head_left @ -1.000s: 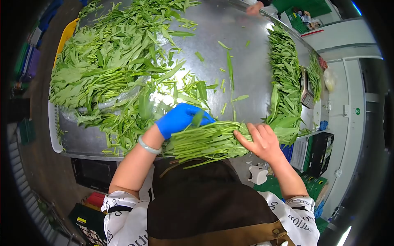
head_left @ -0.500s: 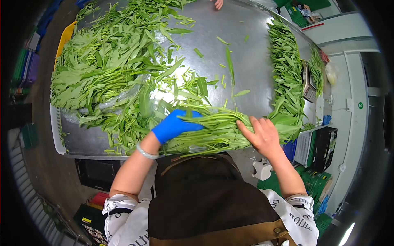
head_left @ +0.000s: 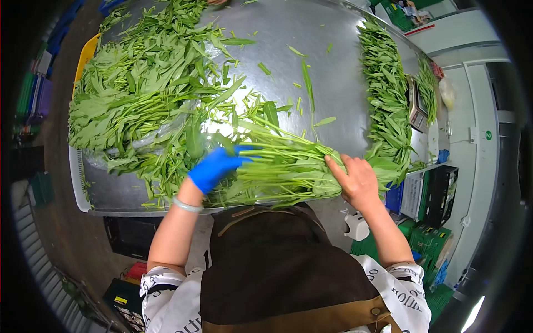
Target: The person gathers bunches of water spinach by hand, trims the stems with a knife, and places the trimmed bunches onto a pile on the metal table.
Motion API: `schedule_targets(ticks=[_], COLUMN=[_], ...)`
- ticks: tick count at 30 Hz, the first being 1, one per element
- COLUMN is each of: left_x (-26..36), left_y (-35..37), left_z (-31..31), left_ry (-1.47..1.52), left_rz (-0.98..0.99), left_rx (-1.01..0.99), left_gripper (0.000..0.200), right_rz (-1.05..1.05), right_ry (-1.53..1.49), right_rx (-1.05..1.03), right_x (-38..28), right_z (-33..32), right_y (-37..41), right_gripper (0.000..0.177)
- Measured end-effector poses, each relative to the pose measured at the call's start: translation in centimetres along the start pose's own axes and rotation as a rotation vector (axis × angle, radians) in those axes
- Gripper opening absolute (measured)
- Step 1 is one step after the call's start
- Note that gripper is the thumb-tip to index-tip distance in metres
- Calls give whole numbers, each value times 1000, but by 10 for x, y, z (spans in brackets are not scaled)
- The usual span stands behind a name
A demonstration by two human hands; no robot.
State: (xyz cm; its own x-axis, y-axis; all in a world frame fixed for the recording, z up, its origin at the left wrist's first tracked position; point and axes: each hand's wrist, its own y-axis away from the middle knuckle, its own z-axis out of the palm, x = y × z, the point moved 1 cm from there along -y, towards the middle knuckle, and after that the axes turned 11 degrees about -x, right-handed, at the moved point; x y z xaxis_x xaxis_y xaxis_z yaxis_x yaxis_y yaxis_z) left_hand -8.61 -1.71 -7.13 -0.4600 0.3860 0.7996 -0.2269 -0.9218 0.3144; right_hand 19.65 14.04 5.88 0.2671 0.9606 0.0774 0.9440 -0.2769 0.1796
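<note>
A bunch of water spinach lies along the near edge of the metal table, cut stems to the left and leaves to the right. My bare right hand holds it near the leafy end, thumb and fingers around it. At the stem end is my left hand, in a blue glove. Its fingers are smeared by motion against the stems, so their grip cannot be made out. The stems there are fanned out and partly blurred.
A large heap of water spinach covers the left of the metal table. Neat bunches line the right side, near a scale. Loose leaves and stem pieces are scattered mid-table. At the far edge, another person's hand shows partly.
My left hand has moved left and slightly down along the stems, which have spread apart. My right hand stays on the bunch. The other person's hand has shifted left.
</note>
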Motion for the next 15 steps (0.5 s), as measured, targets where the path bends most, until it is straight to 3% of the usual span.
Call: schedule_targets(ticks=[1,2,4,11,15], left_x=[-9,-10,-8,-2,0], left_y=[-7,-11,-17,-3,2], left_z=[6,16,33,38,31], left_ry=[-611,-1164,45,409,201], left_rz=[280,666,63,107,27], left_rx=[-175,-138,12,70,44], left_gripper=[29,33,32,35,27], right_rz=[-25,-49,-34,61,75], right_ry=[24,49,65,-92,-238], right_rx=[6,11,14,1,-8], right_x=[-4,-5,0,-1,-4], right_z=[1,1,5,5,5], right_y=[-3,-6,-5,3,6], right_gripper=[64,64,64,73,74])
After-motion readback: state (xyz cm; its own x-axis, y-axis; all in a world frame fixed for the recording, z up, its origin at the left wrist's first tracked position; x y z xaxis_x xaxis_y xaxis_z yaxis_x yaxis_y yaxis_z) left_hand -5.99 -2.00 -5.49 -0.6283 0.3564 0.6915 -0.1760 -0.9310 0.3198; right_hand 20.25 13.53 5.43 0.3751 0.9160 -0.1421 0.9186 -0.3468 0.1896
